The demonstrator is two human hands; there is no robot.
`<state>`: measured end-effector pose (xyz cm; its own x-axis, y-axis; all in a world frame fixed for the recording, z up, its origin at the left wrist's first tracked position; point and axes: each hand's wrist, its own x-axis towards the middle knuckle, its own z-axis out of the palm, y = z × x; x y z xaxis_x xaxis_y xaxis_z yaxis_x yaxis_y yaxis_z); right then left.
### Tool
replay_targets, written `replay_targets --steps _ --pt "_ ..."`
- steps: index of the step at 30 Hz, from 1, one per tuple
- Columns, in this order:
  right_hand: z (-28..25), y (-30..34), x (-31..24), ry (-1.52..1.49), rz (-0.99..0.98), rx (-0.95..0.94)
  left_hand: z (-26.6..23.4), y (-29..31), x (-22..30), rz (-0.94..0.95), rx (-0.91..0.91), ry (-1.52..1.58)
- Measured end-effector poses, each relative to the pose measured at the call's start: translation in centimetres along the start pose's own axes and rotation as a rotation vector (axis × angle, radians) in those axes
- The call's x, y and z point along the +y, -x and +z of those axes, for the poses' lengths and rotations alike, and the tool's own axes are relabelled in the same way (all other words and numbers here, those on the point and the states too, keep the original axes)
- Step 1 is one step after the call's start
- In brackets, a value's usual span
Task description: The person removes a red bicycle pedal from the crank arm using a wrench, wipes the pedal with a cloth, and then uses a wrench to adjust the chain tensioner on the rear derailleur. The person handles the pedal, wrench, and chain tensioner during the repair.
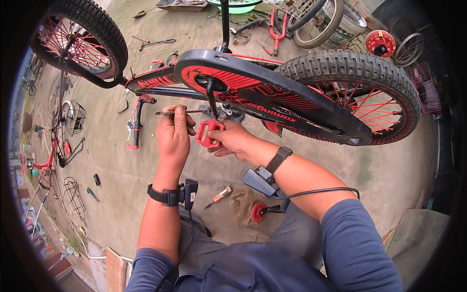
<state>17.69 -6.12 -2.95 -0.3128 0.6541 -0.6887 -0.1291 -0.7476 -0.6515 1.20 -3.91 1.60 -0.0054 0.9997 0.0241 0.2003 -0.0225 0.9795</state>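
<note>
Pedal, red: one piece (210, 133); located below the chain cover, at the end of the black crank arm (211, 100); gripped by the right hand (233, 137), with fingers curled round its outer side.
Wrench-like tool, slim metal: one piece (166, 113); pinched between thumb and fingers of the left hand (174, 129); pointed toward the crank end. Whether its tip is seated on the spindle cannot be told.
Handling note: the pedal is best kept in line with its spindle hole, so that threads are not crossed; the tool should be seated fully on the flats before force is applied, and knuckles kept clear of the crank.
Chain cover, black and red: one piece (272, 100); run from the crank toward the rear wheel (350, 68).
Bicycle, whole: seemingly turned upside down; front wheel (116, 36) raised at left, handlebar grip (137, 121) set low.
Floor lot: a pale-handled screwdriver (221, 195), a crumpled brown cloth (242, 200) and a small red wheel (258, 212), laid near the knees.
</note>
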Motion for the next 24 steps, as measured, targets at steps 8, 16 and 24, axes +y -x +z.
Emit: replay_targets --steps 8,16,24 --pt "-0.1 0.7 -0.7 0.058 0.023 -0.027 1.1 0.2 -0.6 0.052 -0.044 -0.014" --pt "0.0 0.2 -0.3 0.006 -0.004 0.026 1.6 0.4 -0.6 0.101 -0.119 -0.140" --pt "0.2 0.5 -0.8 0.041 0.015 -0.007 2.4 0.7 0.5 0.273 -0.286 -0.361"
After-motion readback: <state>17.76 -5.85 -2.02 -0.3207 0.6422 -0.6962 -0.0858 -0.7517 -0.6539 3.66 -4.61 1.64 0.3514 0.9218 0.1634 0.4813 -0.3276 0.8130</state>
